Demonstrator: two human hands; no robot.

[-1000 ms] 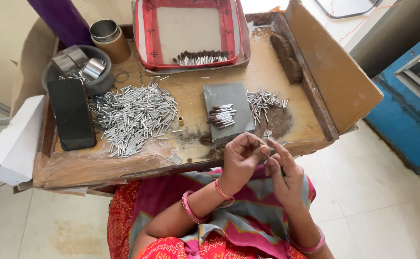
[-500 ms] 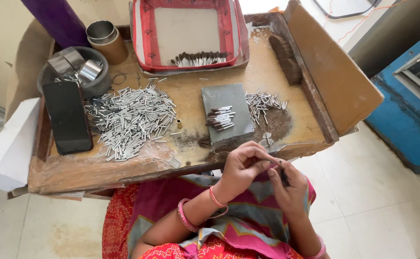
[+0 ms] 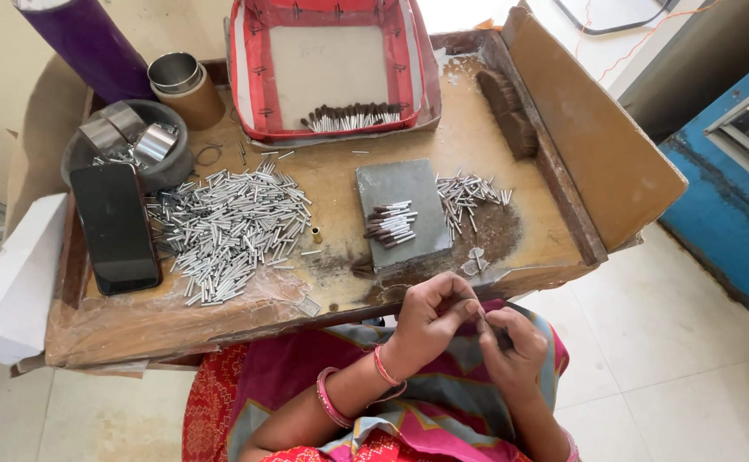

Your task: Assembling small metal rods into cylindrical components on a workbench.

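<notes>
Below the near edge of the counter, over your lap, you are bringing both hands together. Your left hand is curling its fingers inward, and your right hand is meeting it fingertip to fingertip, both pinching a small thin piece between them; it is too small to tell exactly what it is. Your left wrist is wearing pink bangles.

On the counter just ahead of your hands, a grey slab is carrying a small bundle of dark-tipped sticks. Just right of the slab, a loose scatter of short silver tubes is lying beside a dark powdery stain. Left of the slab, a much larger heap of silver tubes is spreading out, with a black phone lying flat next to it. Farther back, a red-rimmed tray is holding a row of finished sticks, while a grey bowl of metal pieces, a small tin cup and a purple cylinder are standing at the far left corner.
</notes>
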